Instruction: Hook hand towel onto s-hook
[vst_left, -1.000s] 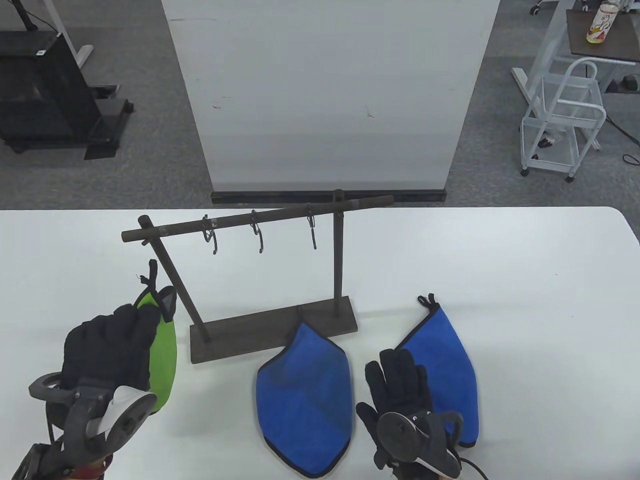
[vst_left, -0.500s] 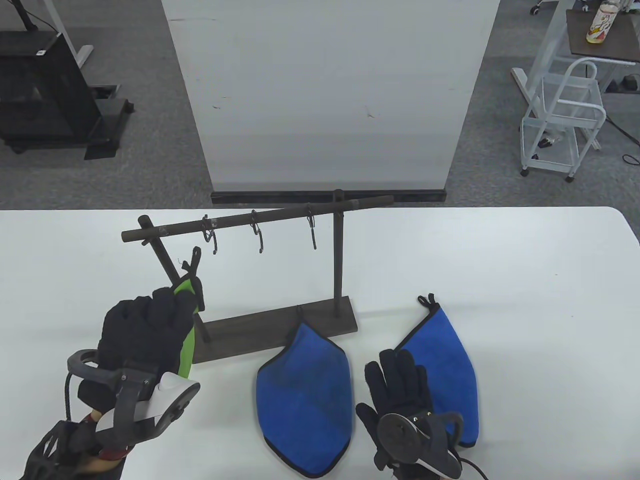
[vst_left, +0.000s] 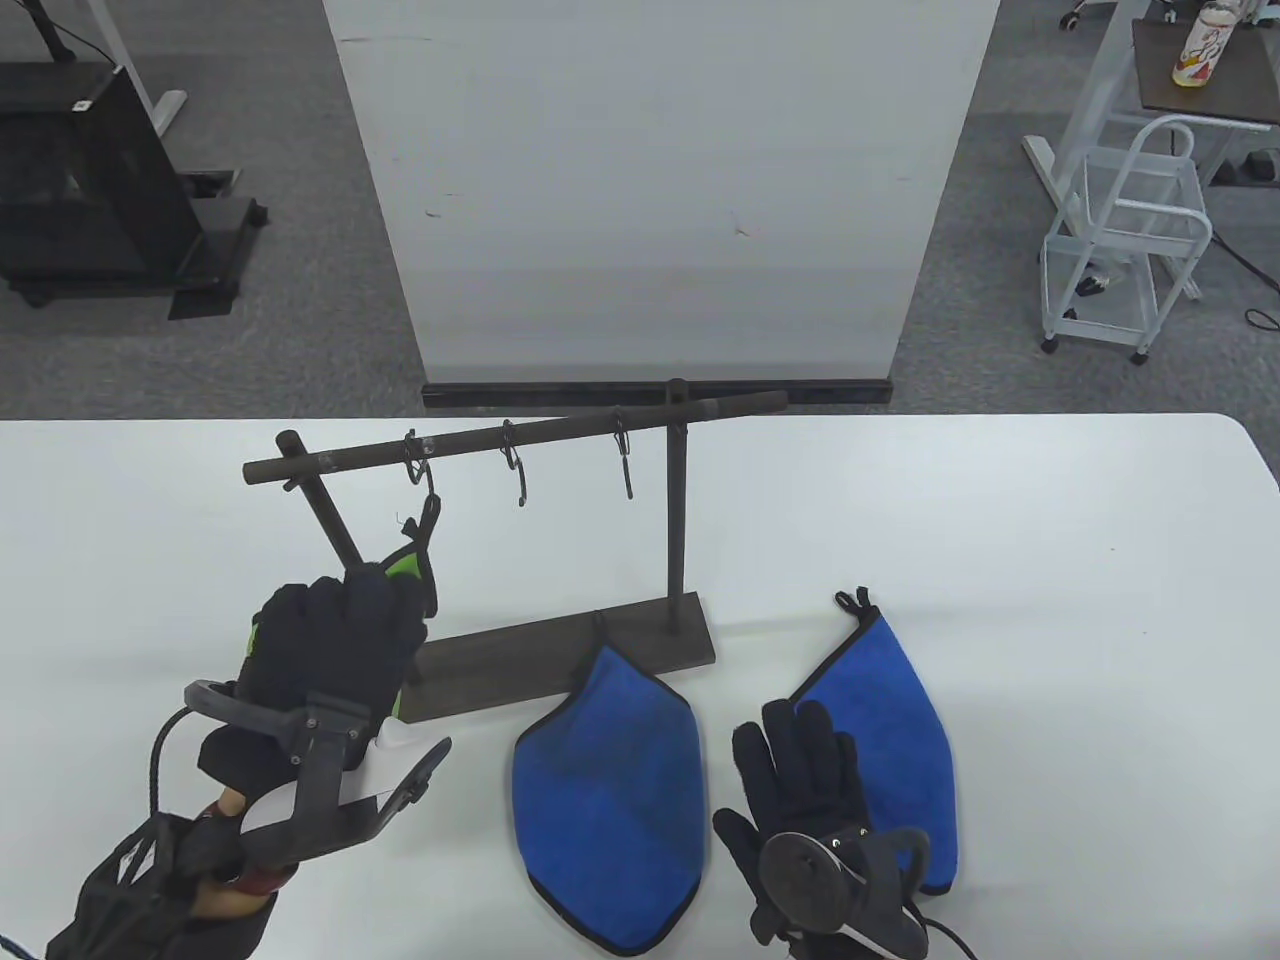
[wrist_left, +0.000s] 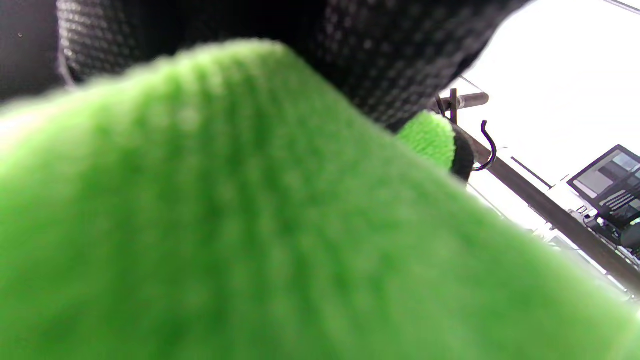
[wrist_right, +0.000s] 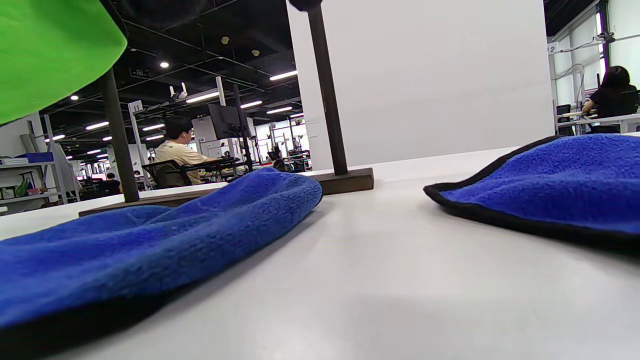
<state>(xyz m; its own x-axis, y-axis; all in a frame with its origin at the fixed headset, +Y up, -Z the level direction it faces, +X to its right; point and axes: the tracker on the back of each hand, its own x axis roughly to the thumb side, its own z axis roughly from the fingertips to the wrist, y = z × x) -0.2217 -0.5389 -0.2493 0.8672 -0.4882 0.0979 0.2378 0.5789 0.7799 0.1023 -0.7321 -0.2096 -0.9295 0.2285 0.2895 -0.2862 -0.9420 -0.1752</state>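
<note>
The left hand (vst_left: 325, 650) grips the green microfibre hand towel (wrist_left: 225, 225), raised just below the leftmost black metal s-hook (vst_left: 425, 478). The right hand (vst_left: 800, 790) rests flat, fingers spread, on the white table (vst_left: 1050, 600).

Most of the green towel (vst_left: 405, 566) is buried under the left hand (vst_left: 325, 640), only its tip pokes out past the fingers. Wrist cam there is basically green blur. Can't tell if its loop (vst_left: 428, 512) actually touches the s-hook (vst_left: 424, 476) just above. The right hand (vst_left: 805, 800) gets cropped at the wrist.
</note>
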